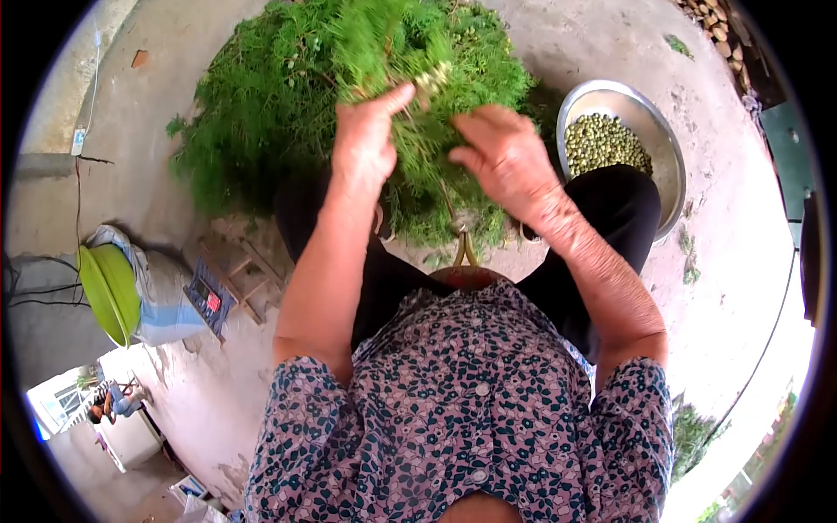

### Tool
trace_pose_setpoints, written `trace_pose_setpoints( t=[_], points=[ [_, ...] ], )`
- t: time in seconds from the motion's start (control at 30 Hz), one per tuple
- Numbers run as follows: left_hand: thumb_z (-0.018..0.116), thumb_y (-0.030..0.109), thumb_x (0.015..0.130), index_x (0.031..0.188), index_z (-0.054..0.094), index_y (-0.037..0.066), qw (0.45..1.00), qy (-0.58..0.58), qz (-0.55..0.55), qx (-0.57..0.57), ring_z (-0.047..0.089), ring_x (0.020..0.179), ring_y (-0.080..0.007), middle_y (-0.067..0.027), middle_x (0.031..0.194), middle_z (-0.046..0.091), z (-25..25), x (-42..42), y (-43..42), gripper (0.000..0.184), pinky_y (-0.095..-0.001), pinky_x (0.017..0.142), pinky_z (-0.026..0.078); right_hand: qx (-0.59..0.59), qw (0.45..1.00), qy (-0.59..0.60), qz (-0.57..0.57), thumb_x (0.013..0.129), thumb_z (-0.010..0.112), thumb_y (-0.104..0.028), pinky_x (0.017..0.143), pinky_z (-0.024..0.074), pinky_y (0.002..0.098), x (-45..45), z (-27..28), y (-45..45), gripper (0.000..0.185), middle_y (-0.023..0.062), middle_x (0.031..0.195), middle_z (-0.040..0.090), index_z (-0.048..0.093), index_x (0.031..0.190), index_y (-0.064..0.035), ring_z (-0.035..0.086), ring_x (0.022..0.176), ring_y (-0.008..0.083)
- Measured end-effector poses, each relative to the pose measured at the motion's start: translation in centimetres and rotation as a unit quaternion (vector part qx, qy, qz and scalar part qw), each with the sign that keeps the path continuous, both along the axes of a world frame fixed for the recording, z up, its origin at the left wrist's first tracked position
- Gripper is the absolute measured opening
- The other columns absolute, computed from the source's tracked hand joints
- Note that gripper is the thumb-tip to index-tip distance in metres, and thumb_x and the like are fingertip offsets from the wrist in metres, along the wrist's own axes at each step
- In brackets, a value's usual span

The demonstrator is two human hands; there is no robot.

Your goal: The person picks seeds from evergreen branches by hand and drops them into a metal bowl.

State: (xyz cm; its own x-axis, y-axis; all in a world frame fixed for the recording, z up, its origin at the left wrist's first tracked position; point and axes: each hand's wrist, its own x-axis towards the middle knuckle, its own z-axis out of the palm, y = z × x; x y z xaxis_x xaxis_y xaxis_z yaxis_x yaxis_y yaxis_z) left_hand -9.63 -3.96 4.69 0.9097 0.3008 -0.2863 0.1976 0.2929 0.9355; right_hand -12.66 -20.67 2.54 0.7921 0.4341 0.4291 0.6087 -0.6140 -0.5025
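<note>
My left hand (364, 139) is closed around the stem of a feathery green conifer sprig (375, 52), whose upper part is blurred. Pale green cones (432, 80) show on it just past my left thumb. My right hand (507, 159) hovers to the right of the sprig, fingers curled, with a gap between thumb and forefinger; nothing shows in it. Below and beyond both hands spreads a large heap of green conifer branches (253, 113). By my right knee stands a metal basin (670, 187), partly filled with small round green cones (603, 144).
A tan forked object (465, 248) lies between my legs. To the left are a lime-green basin (109, 292), a pale sack (170, 292) and a small wooden frame (248, 275). Stacked firewood (719, 30) is at the upper right. Another person (113, 401) sits far off at lower left.
</note>
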Motion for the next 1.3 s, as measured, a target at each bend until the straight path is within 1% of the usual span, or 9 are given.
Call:
trace_pose_setpoints(
  t=[0.07,0.13,0.3,0.4,0.5,0.77,1.0,1.2,1.3],
  points=[
    [0.068,0.003,0.069,0.081,0.060,0.005,0.999,0.012,0.024,0.043,0.059,0.092,-0.0220,-0.0105,0.075,0.065,1.3,0.3,1.1,0.014,-0.0441,0.104,0.018,0.061,0.995,-0.070,-0.040,0.072,0.064,-0.013,0.064,0.0478,0.0366,0.4,0.7,-0.9,0.024,0.0109,0.081,0.057,0.057,0.092,-0.0024,0.058,0.074,0.0279],
    [0.069,0.013,0.072,0.082,0.065,0.007,0.997,-0.037,-0.021,0.071,0.040,0.116,-0.0176,-0.0026,0.084,0.067,1.4,0.3,3.3,0.013,-0.0471,0.104,0.006,0.101,0.993,-0.054,-0.029,0.072,0.064,-0.011,0.062,0.0487,0.0359,1.2,-0.1,-2.1,0.023,0.0128,0.080,0.058,0.058,0.092,-0.0018,0.058,0.071,0.0304],
    [0.064,0.014,0.077,0.089,0.067,0.006,0.996,-0.076,-0.033,0.016,0.036,0.118,-0.0199,-0.0046,0.094,0.065,2.4,0.0,4.6,0.015,-0.0462,0.103,0.003,0.161,0.986,-0.017,-0.046,0.072,0.061,-0.002,0.061,0.0467,0.0356,1.7,0.6,-2.8,0.014,0.0154,0.081,0.059,0.060,0.086,-0.0011,0.058,0.071,0.0329],
    [0.062,0.009,0.077,0.094,0.063,0.003,0.995,-0.084,-0.034,-0.041,0.051,0.103,-0.0210,-0.0081,0.089,0.065,2.7,0.2,4.0,0.018,-0.0453,0.101,0.020,0.203,0.972,-0.033,-0.117,0.073,0.061,0.000,0.065,0.0469,0.0324,1.9,2.4,-2.1,0.015,0.0142,0.083,0.059,0.060,0.088,-0.0008,0.058,0.074,0.0301],
    [0.059,-0.003,0.076,0.099,0.058,0.001,0.983,-0.115,-0.022,-0.144,0.059,0.080,-0.0197,-0.0110,0.087,0.064,2.4,1.5,3.0,0.023,-0.0325,0.074,0.046,0.270,0.953,-0.081,-0.111,0.072,0.059,0.006,0.066,0.0461,0.0280,3.2,4.7,-1.1,0.019,0.0109,0.083,0.058,0.059,0.090,-0.0009,0.057,0.073,0.0244],
    [0.062,-0.002,0.074,0.094,0.061,-0.001,0.970,-0.078,-0.015,-0.231,0.058,0.081,-0.0186,-0.0084,0.091,0.063,2.3,5.8,1.8,0.020,-0.0326,0.074,0.047,0.237,0.967,-0.087,-0.018,0.071,0.060,0.005,0.070,0.0457,0.0313,8.1,7.7,3.4,0.014,0.0131,0.082,0.060,0.061,0.084,-0.0019,0.058,0.079,0.0284],
    [0.062,0.008,0.077,0.088,0.064,-0.001,0.968,-0.046,-0.052,-0.243,0.055,0.078,-0.0151,-0.0072,0.087,0.064,0.2,10.1,2.9,0.015,-0.0284,0.074,0.043,0.165,0.966,0.198,0.028,0.078,0.058,-0.003,0.057,0.0459,0.0290,12.9,4.7,4.1,0.011,0.0096,0.067,0.059,0.060,0.088,-0.0005,0.056,0.058,0.0179],
    [0.060,0.007,0.076,0.089,0.062,0.000,0.971,-0.007,-0.030,-0.238,0.054,0.067,-0.0136,-0.0048,0.082,0.060,-0.5,11.0,2.2,0.014,-0.0268,0.062,0.045,0.473,0.818,0.327,-0.025,0.080,0.061,-0.007,0.061,0.0445,0.0214,15.4,3.6,6.1,0.018,0.0036,0.075,0.060,0.058,0.094,0.0045,0.053,0.067,0.0080],
    [0.062,0.001,0.073,0.091,0.062,-0.001,0.965,-0.001,-0.032,-0.260,0.057,0.075,-0.0150,-0.0076,0.086,0.062,-1.7,11.5,2.4,0.018,-0.0291,0.067,0.047,0.443,0.828,0.342,-0.035,0.078,0.063,-0.007,0.065,0.0435,0.0214,16.0,2.9,6.1,0.023,0.0025,0.080,0.061,0.058,0.098,0.0030,0.052,0.070,0.0074]
  ],
)
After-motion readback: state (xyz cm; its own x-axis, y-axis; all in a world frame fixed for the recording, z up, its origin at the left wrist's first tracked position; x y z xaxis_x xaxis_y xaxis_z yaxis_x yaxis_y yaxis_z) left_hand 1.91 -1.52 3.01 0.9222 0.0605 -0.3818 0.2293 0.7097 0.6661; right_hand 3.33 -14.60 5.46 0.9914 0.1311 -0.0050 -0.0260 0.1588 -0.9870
